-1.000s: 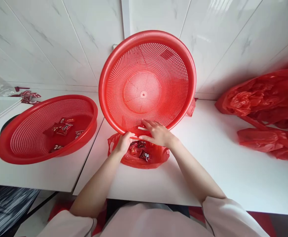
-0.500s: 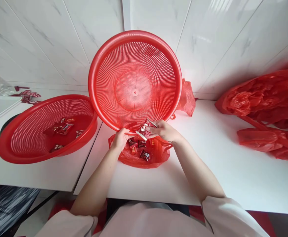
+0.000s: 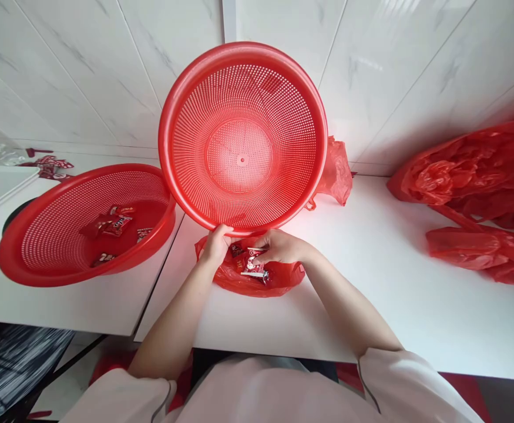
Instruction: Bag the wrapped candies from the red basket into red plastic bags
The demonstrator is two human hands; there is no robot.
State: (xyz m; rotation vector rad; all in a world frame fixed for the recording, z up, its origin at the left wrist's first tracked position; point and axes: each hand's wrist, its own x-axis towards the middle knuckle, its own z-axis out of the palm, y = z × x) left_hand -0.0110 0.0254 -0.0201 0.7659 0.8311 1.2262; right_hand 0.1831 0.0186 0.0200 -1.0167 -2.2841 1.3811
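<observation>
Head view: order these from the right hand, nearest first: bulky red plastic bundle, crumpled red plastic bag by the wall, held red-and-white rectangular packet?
1. Packet, in the right hand.
2. Crumpled bag, behind and rightward.
3. Bulky bundle, far right.

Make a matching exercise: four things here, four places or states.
1. Left hand
2. Right hand
3. Leftmost round red perforated plastic basket
4. Heap of crumpled red plastic

A. At the view's right edge
B. Holding a red packet at the open red plastic bag
C. Contains wrapped packets
D. On rim of middle red plastic basket

Pairs: 1-D, 2-B, 3-C, 4-A
</observation>
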